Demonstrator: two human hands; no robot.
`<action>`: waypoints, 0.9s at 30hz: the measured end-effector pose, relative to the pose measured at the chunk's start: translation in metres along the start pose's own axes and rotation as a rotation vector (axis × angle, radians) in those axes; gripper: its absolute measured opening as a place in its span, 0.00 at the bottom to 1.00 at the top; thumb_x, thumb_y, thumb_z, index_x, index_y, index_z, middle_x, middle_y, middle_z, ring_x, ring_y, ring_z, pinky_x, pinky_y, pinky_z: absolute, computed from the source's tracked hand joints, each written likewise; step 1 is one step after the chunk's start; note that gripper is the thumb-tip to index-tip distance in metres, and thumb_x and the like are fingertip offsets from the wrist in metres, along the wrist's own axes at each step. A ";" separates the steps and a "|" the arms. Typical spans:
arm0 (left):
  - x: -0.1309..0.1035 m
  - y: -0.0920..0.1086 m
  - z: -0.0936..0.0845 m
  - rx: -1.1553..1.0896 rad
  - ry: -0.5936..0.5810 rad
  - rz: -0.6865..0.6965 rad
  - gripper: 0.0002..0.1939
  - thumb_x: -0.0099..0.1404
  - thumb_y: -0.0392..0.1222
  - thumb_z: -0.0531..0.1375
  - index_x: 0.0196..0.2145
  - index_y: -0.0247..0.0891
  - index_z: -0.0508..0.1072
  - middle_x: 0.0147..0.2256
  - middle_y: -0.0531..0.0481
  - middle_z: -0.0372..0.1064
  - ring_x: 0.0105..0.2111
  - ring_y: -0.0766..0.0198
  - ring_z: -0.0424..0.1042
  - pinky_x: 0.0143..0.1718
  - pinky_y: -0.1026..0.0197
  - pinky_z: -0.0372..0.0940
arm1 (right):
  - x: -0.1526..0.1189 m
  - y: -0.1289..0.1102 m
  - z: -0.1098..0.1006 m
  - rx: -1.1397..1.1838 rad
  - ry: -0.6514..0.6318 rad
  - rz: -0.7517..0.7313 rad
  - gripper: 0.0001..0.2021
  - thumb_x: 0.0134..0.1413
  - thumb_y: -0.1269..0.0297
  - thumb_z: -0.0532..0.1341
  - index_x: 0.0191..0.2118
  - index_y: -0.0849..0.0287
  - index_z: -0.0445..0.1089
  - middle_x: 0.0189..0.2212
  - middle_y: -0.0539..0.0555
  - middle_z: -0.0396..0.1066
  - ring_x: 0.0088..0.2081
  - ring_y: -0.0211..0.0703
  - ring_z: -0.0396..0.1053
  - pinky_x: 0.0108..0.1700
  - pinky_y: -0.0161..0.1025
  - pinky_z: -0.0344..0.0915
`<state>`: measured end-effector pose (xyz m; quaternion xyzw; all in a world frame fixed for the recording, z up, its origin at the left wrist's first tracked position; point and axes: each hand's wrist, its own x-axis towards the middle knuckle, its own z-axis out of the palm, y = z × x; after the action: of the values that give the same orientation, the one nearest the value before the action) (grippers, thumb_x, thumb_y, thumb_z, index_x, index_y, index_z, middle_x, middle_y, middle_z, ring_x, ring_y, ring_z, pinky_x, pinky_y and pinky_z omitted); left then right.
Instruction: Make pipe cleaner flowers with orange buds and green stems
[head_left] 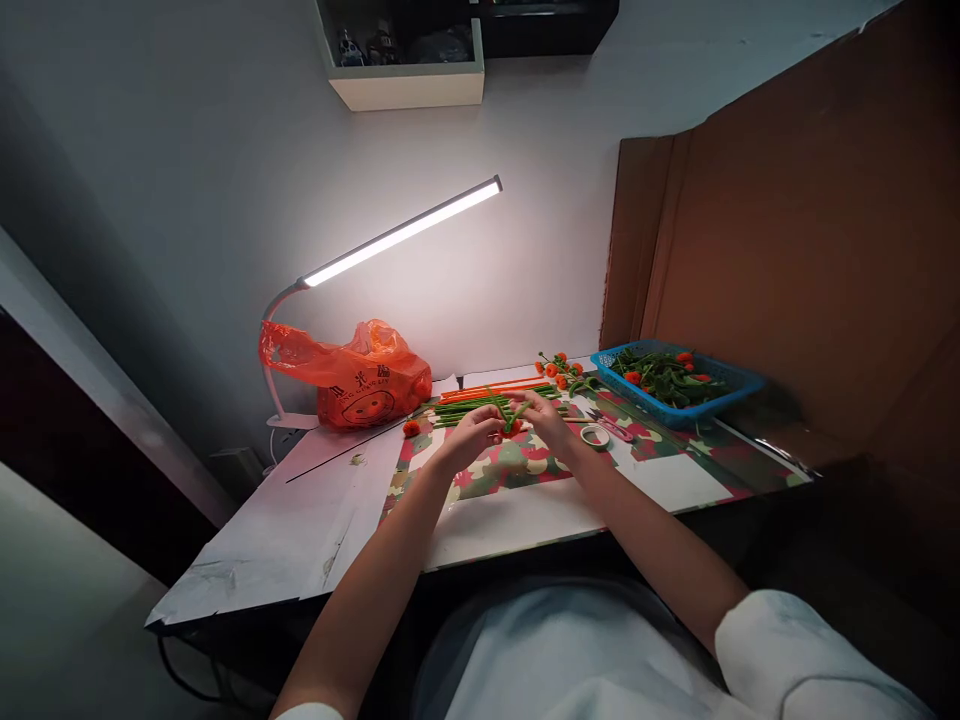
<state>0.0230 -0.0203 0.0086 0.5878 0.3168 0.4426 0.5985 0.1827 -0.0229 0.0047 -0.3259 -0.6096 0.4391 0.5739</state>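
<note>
My left hand (474, 438) and my right hand (541, 415) meet over the patterned cloth, both with fingers closed around a small orange flower (513, 428) with green leaves. Its orange head points down between my fingertips, and thin green leaf tips stick up above them. Just behind my hands lies a row of green stems (457, 408), with orange-red sticks (480, 390) beyond. To the right of my right hand are a roll of pale tape (595, 436) and pink-handled scissors (616, 429). A single orange flower head (412, 428) rests left of my left hand.
A blue basket (679, 413) of leafy orange flowers stands at the right, beside a cardboard panel (780, 250). More orange flowers (561, 370) lie at the back. An orange plastic bag (375, 380) and a lit lamp (405, 232) are at the left; a wall shelf (416, 90) hangs above.
</note>
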 end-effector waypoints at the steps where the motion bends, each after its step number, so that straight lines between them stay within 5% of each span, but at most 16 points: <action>1: 0.000 -0.001 0.000 -0.009 -0.049 -0.026 0.15 0.47 0.48 0.68 0.28 0.36 0.72 0.28 0.47 0.72 0.28 0.64 0.71 0.27 0.65 0.63 | 0.000 0.001 0.000 -0.023 -0.069 -0.018 0.14 0.45 0.54 0.62 0.36 0.57 0.73 0.35 0.53 0.71 0.35 0.41 0.67 0.35 0.36 0.65; 5: 0.001 -0.004 -0.001 -0.032 -0.141 -0.085 0.16 0.47 0.47 0.69 0.32 0.36 0.75 0.29 0.46 0.72 0.31 0.63 0.71 0.29 0.64 0.63 | 0.000 0.008 0.000 -0.066 -0.206 -0.088 0.13 0.47 0.53 0.63 0.32 0.57 0.74 0.38 0.54 0.69 0.35 0.40 0.67 0.34 0.36 0.66; 11: 0.002 -0.004 -0.004 -0.043 -0.032 0.025 0.20 0.48 0.45 0.68 0.40 0.40 0.72 0.34 0.48 0.72 0.35 0.62 0.72 0.35 0.61 0.65 | -0.001 0.008 -0.002 -0.169 0.064 -0.271 0.12 0.49 0.53 0.63 0.29 0.56 0.76 0.31 0.54 0.72 0.36 0.46 0.69 0.39 0.43 0.67; 17: 0.003 -0.006 -0.003 0.018 0.126 0.168 0.21 0.47 0.47 0.69 0.38 0.38 0.71 0.32 0.50 0.72 0.31 0.66 0.70 0.33 0.64 0.63 | -0.009 -0.004 0.001 -0.223 0.150 -0.281 0.10 0.48 0.55 0.64 0.31 0.54 0.77 0.32 0.55 0.75 0.37 0.49 0.71 0.40 0.45 0.67; 27: -0.004 0.001 0.002 0.043 0.156 0.261 0.16 0.52 0.48 0.65 0.36 0.38 0.70 0.31 0.52 0.69 0.25 0.71 0.65 0.27 0.67 0.64 | -0.008 -0.005 -0.003 -0.197 0.025 -0.332 0.11 0.50 0.53 0.63 0.29 0.56 0.73 0.31 0.53 0.72 0.35 0.44 0.69 0.39 0.40 0.65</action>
<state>0.0233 -0.0246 0.0094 0.6004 0.2926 0.5543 0.4967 0.1875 -0.0313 0.0059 -0.2810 -0.6877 0.2724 0.6114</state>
